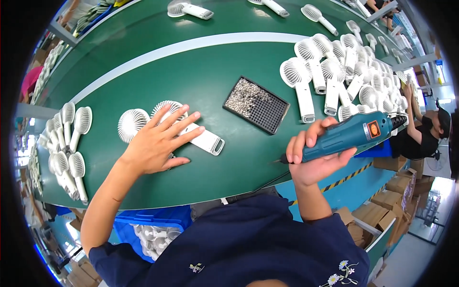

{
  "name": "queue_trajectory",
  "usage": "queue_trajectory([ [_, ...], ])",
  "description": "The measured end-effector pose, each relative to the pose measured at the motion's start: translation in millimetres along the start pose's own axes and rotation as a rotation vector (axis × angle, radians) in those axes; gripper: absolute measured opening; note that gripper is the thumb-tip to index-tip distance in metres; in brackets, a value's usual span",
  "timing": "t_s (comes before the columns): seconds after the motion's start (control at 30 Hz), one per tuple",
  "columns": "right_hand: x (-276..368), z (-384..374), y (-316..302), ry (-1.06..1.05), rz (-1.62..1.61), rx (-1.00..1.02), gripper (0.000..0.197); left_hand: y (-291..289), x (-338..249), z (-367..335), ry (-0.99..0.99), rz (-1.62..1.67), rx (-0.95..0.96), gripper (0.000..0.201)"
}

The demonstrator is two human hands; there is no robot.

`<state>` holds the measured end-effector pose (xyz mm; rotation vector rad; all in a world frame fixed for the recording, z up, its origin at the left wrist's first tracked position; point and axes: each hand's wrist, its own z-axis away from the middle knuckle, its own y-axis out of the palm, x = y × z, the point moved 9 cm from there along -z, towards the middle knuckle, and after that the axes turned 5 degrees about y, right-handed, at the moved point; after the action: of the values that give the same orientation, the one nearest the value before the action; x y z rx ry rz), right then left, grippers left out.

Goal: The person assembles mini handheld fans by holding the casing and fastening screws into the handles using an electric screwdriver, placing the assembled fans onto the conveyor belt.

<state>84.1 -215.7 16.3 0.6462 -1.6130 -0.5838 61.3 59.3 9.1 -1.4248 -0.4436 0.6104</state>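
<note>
My left hand (162, 138) is spread out, palm down, over a white handheld fan (206, 139) on the green table. A second white fan (132, 125) lies beside it, and its handle is hidden under my hand. A teal electric screwdriver (346, 136) rests in my right hand (318, 160), my fingers curled round its front end. Its bit points left, low over the table near the front edge. Between my hands, a little farther back, sits a black screw tray (258, 104) with holes, part covered by loose small screws.
White fans are heaped at the right (330, 71), and a smaller group (67, 134) lies at the left. More fans (191, 9) lie beyond a pale curved strip (191, 43). Below the front edge stands a blue bin (177, 217) of fan parts. Another person (425, 134) sits at far right.
</note>
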Motion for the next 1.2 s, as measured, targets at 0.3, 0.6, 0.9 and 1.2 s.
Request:
queue_trajectory([
  [0.3, 18, -86, 8, -0.259, 0.133, 0.06, 0.083, -3, -27, -24, -0.419, -0.011, -0.172, 0.071],
  [0.6, -4, -109, -1, -0.23, 0.388, -0.065, 0.096, -10, -29, -68, -0.189, 0.295, -0.277, 0.045],
  [0.9, 7, -97, 19, -0.231, 0.103, 0.055, 0.079, -27, -30, -80, -0.245, 0.579, -0.672, 0.045],
  [1.2, 6, -62, 74, -0.082, 0.086, 0.411, 0.074, -18, -23, -91, -0.164, 0.823, -0.732, 0.029],
])
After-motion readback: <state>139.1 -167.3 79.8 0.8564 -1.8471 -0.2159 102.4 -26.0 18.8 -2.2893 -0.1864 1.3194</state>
